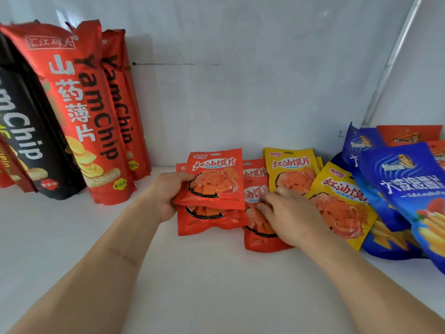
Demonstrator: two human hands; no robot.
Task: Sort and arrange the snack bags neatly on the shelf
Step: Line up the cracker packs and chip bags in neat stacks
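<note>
My left hand [166,196] grips the left edge of a small red snack bag [214,179], held upright over another red bag [212,219] lying on the white shelf [192,273]. My right hand [286,213] reaches onto a third red bag [258,239] lying flat, fingers curled at its upper part. More red bags [255,171] stand behind it. A yellow bag [292,169] stands upright at the back and another yellow bag [342,203] leans to the right of my right hand.
Tall red YamChip bags [79,112] and a black one [26,131] stand at the left. Blue chip bags [404,189] lean in a pile at the right, with orange bags [409,135] behind. The white back wall [240,80] is close.
</note>
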